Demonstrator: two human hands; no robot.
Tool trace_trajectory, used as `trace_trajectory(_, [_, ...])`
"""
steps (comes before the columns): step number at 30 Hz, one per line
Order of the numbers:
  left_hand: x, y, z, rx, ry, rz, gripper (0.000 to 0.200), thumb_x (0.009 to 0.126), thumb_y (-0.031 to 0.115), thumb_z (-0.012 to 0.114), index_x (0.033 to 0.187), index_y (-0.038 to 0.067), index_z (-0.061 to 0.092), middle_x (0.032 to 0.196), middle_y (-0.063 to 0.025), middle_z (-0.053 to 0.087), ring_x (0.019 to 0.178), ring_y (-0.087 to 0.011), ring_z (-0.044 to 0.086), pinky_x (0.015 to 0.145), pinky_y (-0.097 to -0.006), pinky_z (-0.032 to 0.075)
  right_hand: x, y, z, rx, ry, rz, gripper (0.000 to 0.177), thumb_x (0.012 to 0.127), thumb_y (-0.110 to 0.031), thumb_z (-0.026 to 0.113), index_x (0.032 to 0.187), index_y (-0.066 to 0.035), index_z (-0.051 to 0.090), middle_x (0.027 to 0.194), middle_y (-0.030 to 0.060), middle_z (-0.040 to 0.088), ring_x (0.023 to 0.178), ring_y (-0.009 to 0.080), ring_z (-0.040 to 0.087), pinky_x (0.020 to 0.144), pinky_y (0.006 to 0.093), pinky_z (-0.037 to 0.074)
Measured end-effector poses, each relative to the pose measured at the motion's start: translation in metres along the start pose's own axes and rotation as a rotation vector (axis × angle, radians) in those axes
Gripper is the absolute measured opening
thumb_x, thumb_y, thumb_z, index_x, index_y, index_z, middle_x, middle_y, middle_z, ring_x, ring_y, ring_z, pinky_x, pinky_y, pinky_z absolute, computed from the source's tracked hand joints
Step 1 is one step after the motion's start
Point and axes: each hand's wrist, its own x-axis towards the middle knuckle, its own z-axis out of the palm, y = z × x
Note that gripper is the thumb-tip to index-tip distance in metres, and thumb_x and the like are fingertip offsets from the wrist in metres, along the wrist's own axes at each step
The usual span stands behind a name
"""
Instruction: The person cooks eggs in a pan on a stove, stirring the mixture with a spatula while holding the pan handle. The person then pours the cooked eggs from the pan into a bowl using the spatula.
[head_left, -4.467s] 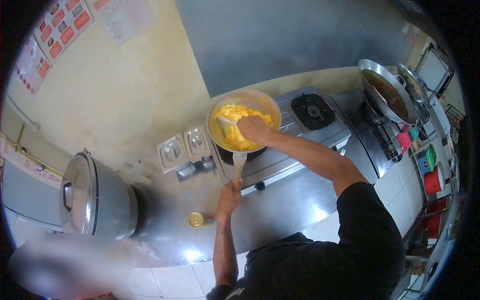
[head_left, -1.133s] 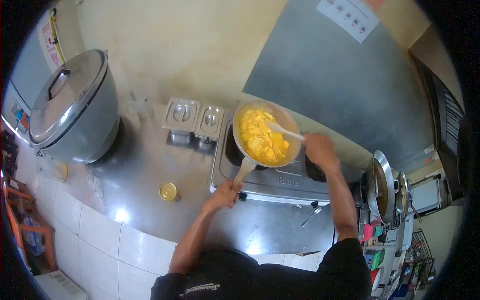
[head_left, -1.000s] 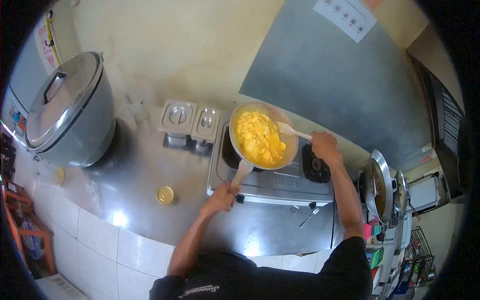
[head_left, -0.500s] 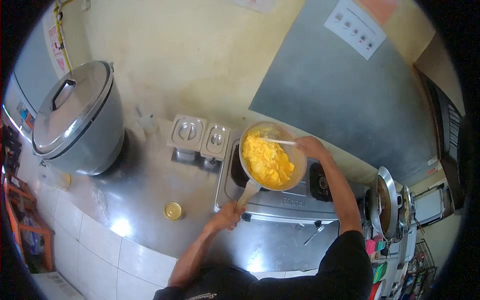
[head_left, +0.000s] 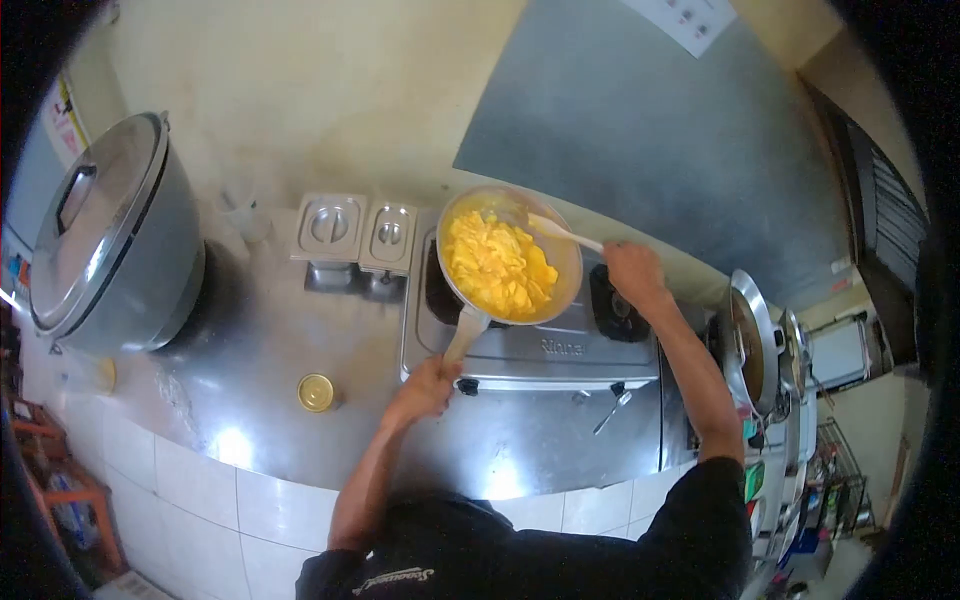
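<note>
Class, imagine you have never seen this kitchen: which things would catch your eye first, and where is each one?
The bright yellow food stands out first, heaped in the pan over the left part of the stove; the left hand grips the pan handle and the right hand a pale spatula. Next comes the huge lidded pot at the left of the counter. Toward the right stands a wide metal wok.

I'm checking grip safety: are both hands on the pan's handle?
No, only the left hand grips the pan's handle; the right hand holds the pale spatula.
</note>
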Motion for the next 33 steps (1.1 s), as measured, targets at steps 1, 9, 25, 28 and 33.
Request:
trace_trajectory(1, [0.000,-0.001,0.001,0.011,-0.013,0.000,0.036,0.097,0.038,0.048,0.095,0.002,0.051,0.058,-0.0014,0.046,0.044,-0.0098,0.045,0.037,-0.0263,0.037,0.012,0.001,0.019,-0.039,0.017,0.005,0.024,0.087,-0.015,0.053,0.106,-0.005,0.063,0.081,0.0155,0.065,0.073,0.0342,0.066,0.062,0.0459,0.053])
trace_trajectory(9, [0.003,-0.009,0.002,-0.017,0.052,0.020,0.037,0.098,0.035,0.047,0.090,-0.001,0.053,0.060,-0.0055,0.052,0.045,-0.0147,0.051,0.039,-0.0312,0.042,-0.010,0.011,0.020,-0.013,-0.399,-0.111,0.024,0.084,-0.017,0.052,0.080,-0.001,0.069,0.083,0.0199,0.067,0.075,0.0382,0.065,0.068,0.0476,0.052])
trace_trajectory(25, [0.005,-0.006,0.002,0.104,0.037,0.035,0.041,0.099,0.036,0.043,0.089,-0.002,0.053,0.060,-0.0093,0.055,0.045,-0.0185,0.055,0.038,-0.0339,0.044,-0.051,-0.051,0.026,0.345,0.009,-0.089,0.024,0.088,-0.025,0.055,0.102,-0.007,0.063,0.081,0.0182,0.061,0.076,0.0387,0.062,0.068,0.0485,0.050])
trace_trajectory(28, [0.006,-0.009,0.003,0.116,0.043,0.026,0.041,0.098,0.037,0.043,0.089,-0.001,0.053,0.060,-0.0085,0.054,0.045,-0.0176,0.054,0.039,-0.0325,0.045,-0.073,-0.065,0.032,0.251,0.143,-0.178,0.023,0.088,-0.024,0.055,0.103,-0.008,0.063,0.082,0.0153,0.059,0.073,0.0367,0.062,0.067,0.0486,0.051])
trace_trajectory(33, [0.000,-0.005,0.001,0.064,0.042,0.068,0.042,0.097,0.041,0.045,0.090,0.000,0.052,0.060,-0.0063,0.052,0.044,-0.0154,0.053,0.039,-0.0306,0.045,-0.078,-0.051,-0.026,0.332,0.023,-0.043,0.020,0.089,-0.023,0.055,0.100,-0.009,0.062,0.077,0.0151,0.062,0.072,0.0357,0.063,0.067,0.0493,0.051])
